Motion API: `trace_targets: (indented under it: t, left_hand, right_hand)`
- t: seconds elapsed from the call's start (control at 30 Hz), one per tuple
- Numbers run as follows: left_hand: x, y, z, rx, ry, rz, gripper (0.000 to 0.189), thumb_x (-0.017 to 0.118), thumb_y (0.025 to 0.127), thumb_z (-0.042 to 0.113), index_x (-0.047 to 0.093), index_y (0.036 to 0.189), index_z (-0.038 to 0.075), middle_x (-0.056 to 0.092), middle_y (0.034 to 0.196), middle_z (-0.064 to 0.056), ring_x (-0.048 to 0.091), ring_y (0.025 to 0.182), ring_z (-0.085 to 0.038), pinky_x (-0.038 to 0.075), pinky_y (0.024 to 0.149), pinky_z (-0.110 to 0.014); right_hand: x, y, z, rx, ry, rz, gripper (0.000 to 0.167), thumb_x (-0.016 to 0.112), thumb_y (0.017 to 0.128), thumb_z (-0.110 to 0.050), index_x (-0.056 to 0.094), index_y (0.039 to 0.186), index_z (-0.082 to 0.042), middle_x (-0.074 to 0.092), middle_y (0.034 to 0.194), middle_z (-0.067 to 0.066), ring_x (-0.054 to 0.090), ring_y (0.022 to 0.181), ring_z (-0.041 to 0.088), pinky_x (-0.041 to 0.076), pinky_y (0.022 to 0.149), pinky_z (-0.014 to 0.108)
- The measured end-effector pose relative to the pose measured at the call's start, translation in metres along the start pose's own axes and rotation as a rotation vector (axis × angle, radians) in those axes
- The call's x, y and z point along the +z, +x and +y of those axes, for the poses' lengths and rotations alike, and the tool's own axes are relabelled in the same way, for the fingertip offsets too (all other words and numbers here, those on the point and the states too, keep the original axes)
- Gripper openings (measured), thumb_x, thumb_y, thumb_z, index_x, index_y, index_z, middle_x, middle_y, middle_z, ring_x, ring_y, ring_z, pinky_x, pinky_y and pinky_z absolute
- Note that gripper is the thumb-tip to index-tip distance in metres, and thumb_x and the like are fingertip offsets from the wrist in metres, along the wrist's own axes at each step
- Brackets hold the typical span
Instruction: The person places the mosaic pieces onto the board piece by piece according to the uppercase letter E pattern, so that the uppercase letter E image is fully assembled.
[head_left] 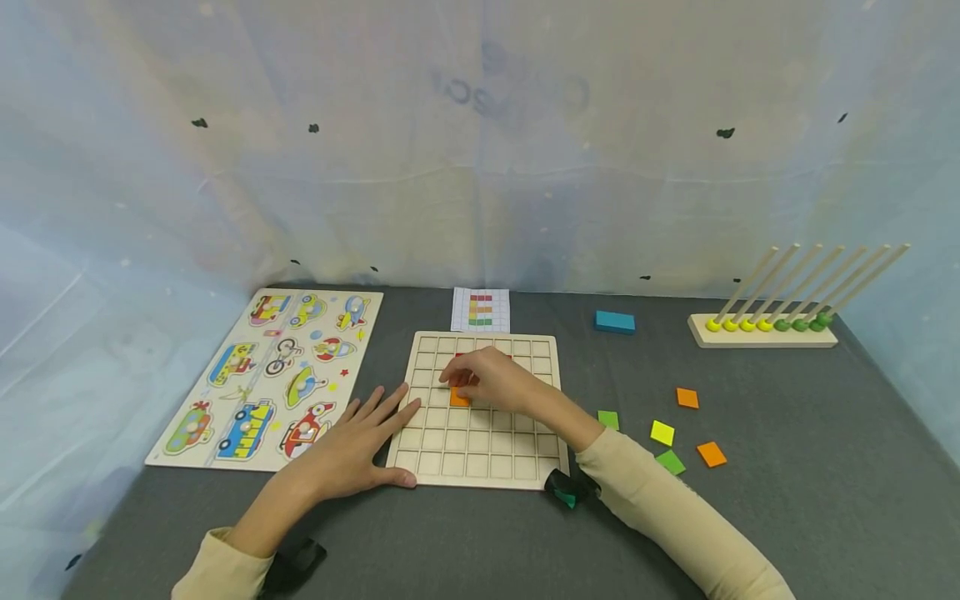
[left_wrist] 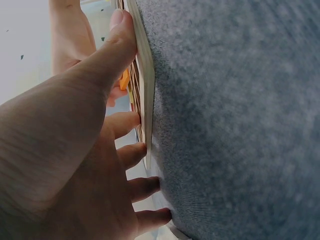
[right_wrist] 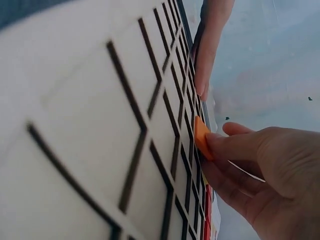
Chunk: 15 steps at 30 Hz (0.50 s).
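A pale wooden grid board (head_left: pixel 480 475) lies flat on the dark cloth. Between thumb and fingers, my right hand (head_left: pixel 495 379) pinches an orange square tile (head_left: pixel 459 397), held tilted against the grid in the right wrist view (right_wrist: pixel 202 137). Just behind the pinching fingers, red tiles (right_wrist: pixel 208 210) sit on the board, mostly covered by that hand in the head view. My left hand (head_left: pixel 348 454) rests with spread, straight fingers at the board's left edge; its thumb (left_wrist: pixel 122 30) touches the near corner region. Whether the orange tile is seated in a cell I cannot tell.
Loose orange (head_left: pixel 687 398), yellow (head_left: pixel 662 432) and green tiles (head_left: pixel 671 462) lie right of the board. A printed pattern card (head_left: pixel 481 311) is behind it. Left stands a vehicle puzzle board (head_left: pixel 255 333); right, a blue block (head_left: pixel 615 322) and a pegged bead rack (head_left: pixel 765 336).
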<state>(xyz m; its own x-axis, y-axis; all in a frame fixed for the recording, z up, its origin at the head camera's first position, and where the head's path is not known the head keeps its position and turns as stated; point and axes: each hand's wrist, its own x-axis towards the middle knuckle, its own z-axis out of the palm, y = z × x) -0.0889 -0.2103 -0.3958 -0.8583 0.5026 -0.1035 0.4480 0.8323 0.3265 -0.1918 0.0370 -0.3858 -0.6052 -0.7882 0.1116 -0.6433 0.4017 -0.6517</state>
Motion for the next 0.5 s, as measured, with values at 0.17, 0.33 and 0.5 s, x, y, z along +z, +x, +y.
trace_targets:
  t: [0.17, 0.33, 0.5]
  left_hand:
    - [-0.001, 0.001, 0.000, -0.003, 0.006, -0.005, 0.100, 0.062, 0.078, 0.071, 0.031, 0.156, 0.017, 0.020, 0.162, -0.013, 0.018, 0.144, -0.047, 0.018, 0.111, -0.067]
    - [-0.002, 0.000, 0.001, -0.003, 0.010, -0.004, 0.100, 0.063, 0.078, 0.071, 0.032, 0.155, 0.016, 0.021, 0.162, -0.014, 0.019, 0.144, -0.048, 0.019, 0.111, -0.068]
    - [-0.002, 0.000, 0.001, 0.000, 0.007, -0.003, 0.100, 0.062, 0.078, 0.072, 0.031, 0.155, 0.016, 0.020, 0.162, -0.013, 0.019, 0.144, -0.048, 0.019, 0.111, -0.068]
  right_hand:
    - [0.002, -0.002, 0.001, 0.009, 0.012, 0.019, 0.022, 0.068, 0.089, 0.004, 0.071, 0.111, -0.001, 0.071, 0.103, 0.009, 0.067, 0.092, 0.018, 0.054, 0.081, 0.022]
    - [0.000, -0.001, 0.000, 0.020, 0.023, -0.006, 0.023, 0.069, 0.089, 0.002, 0.070, 0.112, 0.000, 0.071, 0.103, 0.009, 0.067, 0.093, 0.018, 0.053, 0.081, 0.020]
    - [-0.006, -0.011, -0.003, 0.046, 0.039, -0.002, 0.024, 0.069, 0.090, -0.001, 0.070, 0.114, -0.001, 0.071, 0.107, 0.008, 0.066, 0.098, 0.018, 0.053, 0.082, 0.021]
